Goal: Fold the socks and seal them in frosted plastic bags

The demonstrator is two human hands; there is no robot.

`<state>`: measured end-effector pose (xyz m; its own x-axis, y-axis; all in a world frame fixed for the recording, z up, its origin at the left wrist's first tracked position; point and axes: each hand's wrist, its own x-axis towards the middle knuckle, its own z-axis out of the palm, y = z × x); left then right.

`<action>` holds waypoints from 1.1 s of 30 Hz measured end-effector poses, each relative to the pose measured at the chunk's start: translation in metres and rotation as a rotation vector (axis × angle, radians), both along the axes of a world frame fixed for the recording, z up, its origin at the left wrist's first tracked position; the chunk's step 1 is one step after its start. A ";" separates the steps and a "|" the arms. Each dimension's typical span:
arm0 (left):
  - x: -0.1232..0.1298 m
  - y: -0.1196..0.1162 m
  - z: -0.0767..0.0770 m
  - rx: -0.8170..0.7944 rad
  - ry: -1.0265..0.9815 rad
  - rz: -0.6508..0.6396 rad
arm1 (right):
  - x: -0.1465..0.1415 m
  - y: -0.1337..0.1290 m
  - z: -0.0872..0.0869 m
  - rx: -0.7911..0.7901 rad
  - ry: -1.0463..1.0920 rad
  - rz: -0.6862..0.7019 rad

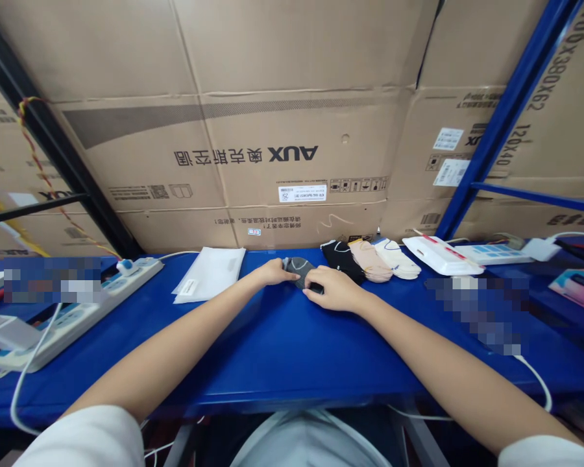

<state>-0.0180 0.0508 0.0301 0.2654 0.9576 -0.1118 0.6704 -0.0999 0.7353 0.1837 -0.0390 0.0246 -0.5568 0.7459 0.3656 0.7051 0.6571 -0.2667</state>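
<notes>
A grey sock [300, 266] with a pale line lies between my hands on the blue table. My left hand [274, 273] pinches its left end, thumb along the near edge. Fingers curled, my right hand [331, 287] grips the sock's right end, where a dark part shows under the fingertips. Just beyond the right hand lie folded black socks [341, 257], then pink socks [371, 261] and white socks [398, 261], side by side. To the left of my left hand rests a stack of clear plastic bags [215, 272].
A long white power strip [85, 314] with plugs and cables runs along the left. On the right are a white plastic case [440, 254], another power strip [494, 253] and a cable [535, 376]. Cardboard [272, 117] walls the back, between a black post [61, 143] and a blue post [491, 123].
</notes>
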 end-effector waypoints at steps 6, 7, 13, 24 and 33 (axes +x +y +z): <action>0.018 -0.005 0.007 -0.110 0.012 -0.031 | 0.004 0.003 0.000 -0.026 0.059 0.012; 0.020 -0.007 0.008 -0.118 0.007 -0.033 | 0.004 0.003 0.000 -0.027 0.055 0.011; 0.023 -0.027 0.008 -0.110 -0.091 -0.095 | 0.007 0.005 0.004 -0.107 0.027 -0.008; 0.000 -0.054 -0.008 -0.452 -0.625 -0.036 | -0.017 0.008 0.012 -0.218 -0.160 -0.068; -0.011 -0.052 -0.016 -0.577 -0.869 -0.048 | -0.018 0.015 -0.001 -0.076 -0.170 -0.061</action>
<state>-0.0286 -0.0016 0.0143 0.5096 0.8060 -0.3012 -0.1078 0.4071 0.9070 0.1659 -0.0243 0.0239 -0.5585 0.8019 0.2121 0.7820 0.5943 -0.1877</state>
